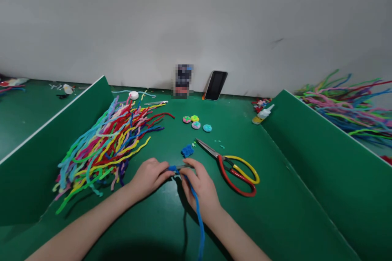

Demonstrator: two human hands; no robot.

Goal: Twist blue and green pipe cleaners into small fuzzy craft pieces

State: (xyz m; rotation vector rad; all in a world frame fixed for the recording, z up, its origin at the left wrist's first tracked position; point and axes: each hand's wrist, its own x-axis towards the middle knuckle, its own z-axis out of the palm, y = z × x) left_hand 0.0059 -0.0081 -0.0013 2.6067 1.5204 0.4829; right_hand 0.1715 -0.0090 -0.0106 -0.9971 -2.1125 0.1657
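My left hand (150, 176) is closed, pinching one end of a thin grey rod (185, 166) with blue fuzzy coils on it. On the other side my right hand (201, 189) is closed with its fingers on the rod and a blue pipe cleaner (199, 220). The pipe cleaner's long tail hangs down past my right palm toward the front. Just beyond my fingers lies a small dark-blue fuzzy piece (187, 151). Scissors (228, 165) with one red and one yellow handle rest to the right, blades partly apart.
A heap of multicoloured pipe cleaners (107, 142) lies left, beside a green divider (61, 147). Several small round fuzzy pieces (207, 128) sit ahead. A phone (216, 85) leans on the back wall. A glue bottle (262, 115) stands by the right divider (330, 159). Tweezers (156, 102) lie behind the heap.
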